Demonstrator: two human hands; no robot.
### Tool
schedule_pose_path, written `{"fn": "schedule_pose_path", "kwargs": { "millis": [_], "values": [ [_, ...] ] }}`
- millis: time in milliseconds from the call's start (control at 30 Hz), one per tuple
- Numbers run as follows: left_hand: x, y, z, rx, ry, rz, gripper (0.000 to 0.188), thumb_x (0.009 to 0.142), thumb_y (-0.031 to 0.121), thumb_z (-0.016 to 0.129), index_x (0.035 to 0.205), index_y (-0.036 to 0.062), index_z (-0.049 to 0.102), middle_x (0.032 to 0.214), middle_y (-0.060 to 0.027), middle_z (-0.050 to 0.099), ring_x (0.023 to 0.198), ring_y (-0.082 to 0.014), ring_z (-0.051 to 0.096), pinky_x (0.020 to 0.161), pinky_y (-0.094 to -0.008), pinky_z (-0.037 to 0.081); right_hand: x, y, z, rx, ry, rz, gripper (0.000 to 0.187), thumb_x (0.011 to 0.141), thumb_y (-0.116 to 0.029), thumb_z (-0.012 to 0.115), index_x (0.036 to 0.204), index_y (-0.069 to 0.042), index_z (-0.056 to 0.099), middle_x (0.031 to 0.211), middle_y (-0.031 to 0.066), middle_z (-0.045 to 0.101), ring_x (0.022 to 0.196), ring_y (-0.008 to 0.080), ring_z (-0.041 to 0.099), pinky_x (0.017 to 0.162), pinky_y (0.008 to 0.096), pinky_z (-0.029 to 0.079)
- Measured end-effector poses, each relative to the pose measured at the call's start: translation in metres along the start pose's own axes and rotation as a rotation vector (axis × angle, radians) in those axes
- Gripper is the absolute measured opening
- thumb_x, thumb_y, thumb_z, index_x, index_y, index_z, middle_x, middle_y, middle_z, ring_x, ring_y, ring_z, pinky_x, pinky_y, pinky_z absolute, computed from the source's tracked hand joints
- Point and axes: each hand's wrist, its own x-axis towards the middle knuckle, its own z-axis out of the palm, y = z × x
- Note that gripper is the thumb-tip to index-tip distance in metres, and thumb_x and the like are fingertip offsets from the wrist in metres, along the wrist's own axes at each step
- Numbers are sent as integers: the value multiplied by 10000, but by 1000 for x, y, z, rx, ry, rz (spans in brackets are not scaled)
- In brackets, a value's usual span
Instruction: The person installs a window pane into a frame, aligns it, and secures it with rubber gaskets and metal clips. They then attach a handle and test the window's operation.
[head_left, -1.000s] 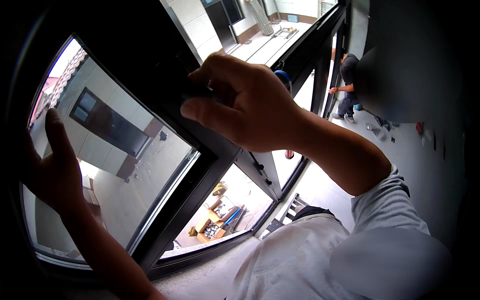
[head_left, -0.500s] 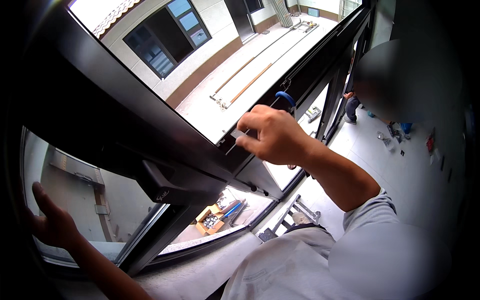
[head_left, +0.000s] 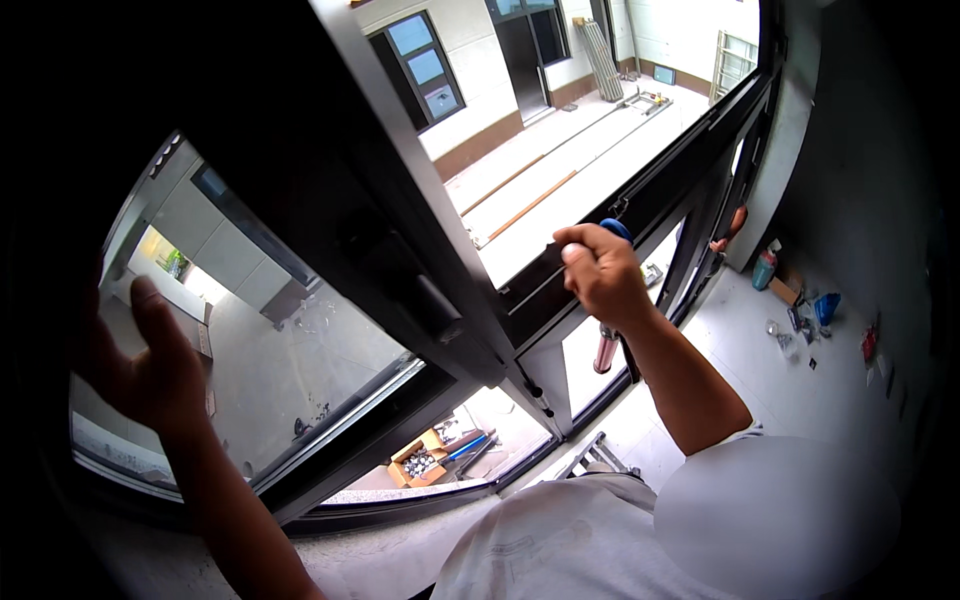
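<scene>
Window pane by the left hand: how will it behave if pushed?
The pane looks like glass, so it's probably stiff, and a hard knock might crack it. Its broad area and thick dark frame suggest real weight. The glossy surface is likely slippery to a palm.

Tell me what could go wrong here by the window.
The tool hangs partly behind the right hand; a bump might knock it down. The left hand is at the window panel, its fingers lost in shadow, so they could get pinched if the panel swings. The blue bag and loose bits on the floor might trip someone.
</scene>
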Motion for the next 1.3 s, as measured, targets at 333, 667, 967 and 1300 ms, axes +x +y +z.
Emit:
{"fn": "schedule_pose_path", "kwargs": {
  "millis": [333,667,967,1300],
  "values": [
    [4,28,5,43,21,-3,521,1007,448,521,1391,99,564,1374,-165,548,1256,-284,507,1031,-434,412,-9,-92,-7,544,-69,-175,208,902,26,601,1109,29,628,914,116,683,861,219,743,783,327,637],
    [8,52,18,-36,126,-91,496,895,331,626,1331,95,616,1321,-158,574,1229,-294,509,1006,-420,432,3,-192,90,-11,-10,-1285,195,853,42,707,1032,-5,646,834,78,649,628,82,604,502,213,454],
    [12,52,18,-67,148,-115,461,899,329,608,1294,94,643,1303,-141,590,1214,-295,525,999,-437,413,60,-231,142,-397,260,-1675,187,834,41,710,988,-59,675,882,87,645,738,176,663,606,262,561],
    [11,53,21,-39,164,-135,454,886,319,617,1284,103,648,1284,-136,599,1206,-287,546,982,-429,444,72,-225,164,-488,449,-1659,127,825,-41,741,934,-101,714,797,41,697,675,151,711,544,257,584]
  ]
}}
